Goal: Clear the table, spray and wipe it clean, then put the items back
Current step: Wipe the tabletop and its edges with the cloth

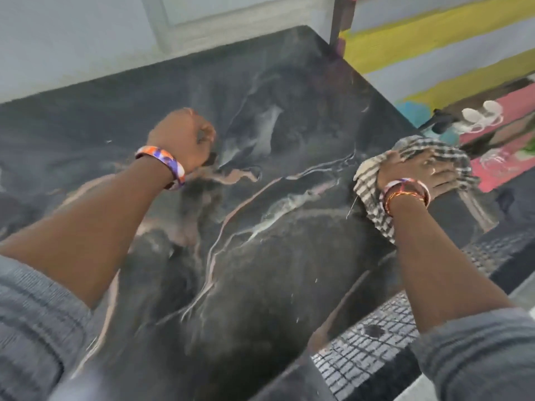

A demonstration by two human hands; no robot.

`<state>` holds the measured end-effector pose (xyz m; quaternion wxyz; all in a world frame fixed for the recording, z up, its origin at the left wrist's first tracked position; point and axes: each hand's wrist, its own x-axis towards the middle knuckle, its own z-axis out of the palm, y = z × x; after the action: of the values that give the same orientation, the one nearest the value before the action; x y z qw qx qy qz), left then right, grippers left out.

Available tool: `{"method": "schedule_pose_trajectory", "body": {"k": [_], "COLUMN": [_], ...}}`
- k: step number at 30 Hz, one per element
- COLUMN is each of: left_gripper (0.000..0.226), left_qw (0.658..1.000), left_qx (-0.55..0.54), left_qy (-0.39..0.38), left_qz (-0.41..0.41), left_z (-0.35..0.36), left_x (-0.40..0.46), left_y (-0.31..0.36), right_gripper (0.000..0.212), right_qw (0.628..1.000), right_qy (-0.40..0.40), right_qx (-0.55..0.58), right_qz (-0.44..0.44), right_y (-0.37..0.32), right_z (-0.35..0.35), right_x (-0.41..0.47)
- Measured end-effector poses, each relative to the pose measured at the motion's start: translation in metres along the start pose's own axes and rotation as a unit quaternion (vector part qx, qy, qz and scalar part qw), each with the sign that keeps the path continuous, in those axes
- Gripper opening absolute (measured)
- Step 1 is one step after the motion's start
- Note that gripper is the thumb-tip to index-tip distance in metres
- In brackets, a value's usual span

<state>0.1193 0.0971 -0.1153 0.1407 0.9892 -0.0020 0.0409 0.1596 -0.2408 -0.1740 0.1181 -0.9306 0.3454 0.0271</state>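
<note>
The right hand [419,172] lies flat, fingers spread, its grip wide open and pressing a checked cloth [376,209] onto the dark marbled desk [260,227] at about three o'clock, right at the desk's right edge. Part of the cloth bunches under the palm and a loose end trails back toward the wrist, which carries a stack of bangles [405,192]. The left hand [182,140] hovers or rests near ten o'clock with its fingers curled in; its grip looks closed, and whether it has anything inside cannot be told from this blurred view. A patterned wristband [162,166] sits on that wrist.

Judging from the layout, the main risk is the cloth sliding off the edge, since the pressing hand is already at the rim and a stroke further toward three o'clock would push it over. The trailing end could also fold under and leave streaks. Faint pale specks at about five o'clock may be droplets or crumbs that a short stroke would miss.

No container shows on the desk, and no spray bottle is in view. Beyond the edge, at two o'clock, lies a striped surface [434,33] with a dark object and some pale items [480,111], too blurred to name.
</note>
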Motion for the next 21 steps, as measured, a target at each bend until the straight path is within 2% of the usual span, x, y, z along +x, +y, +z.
{"method": "schedule_pose_trajectory", "body": {"k": [8,15,17,21], "left_gripper": [0.025,0.026,0.026,0.026], "left_qw": [0.999,0.998,0.998,0.996], "left_qx": [-0.03,-0.024,-0.014,-0.006], "left_qy": [0.002,0.019,0.026,0.034], "left_qz": [-0.029,-0.051,-0.057,-0.083], "left_z": [0.036,0.047,0.046,0.04], "left_x": [0.121,0.164,0.164,0.157], "left_y": [0.021,0.014,0.003,-0.023], "right_gripper": [0.067,0.066,0.065,0.059], "right_qw": [0.981,0.943,0.922,0.845], "right_qy": [-0.043,-0.05,-0.045,-0.035], "right_qx": [-0.047,-0.075,-0.092,-0.15], "right_qz": [-0.181,-0.319,-0.373,-0.513], "right_y": [-0.131,-0.246,-0.275,-0.32], "right_z": [0.011,0.031,0.037,0.045], "right_x": [0.088,0.126,0.128,0.102]}}
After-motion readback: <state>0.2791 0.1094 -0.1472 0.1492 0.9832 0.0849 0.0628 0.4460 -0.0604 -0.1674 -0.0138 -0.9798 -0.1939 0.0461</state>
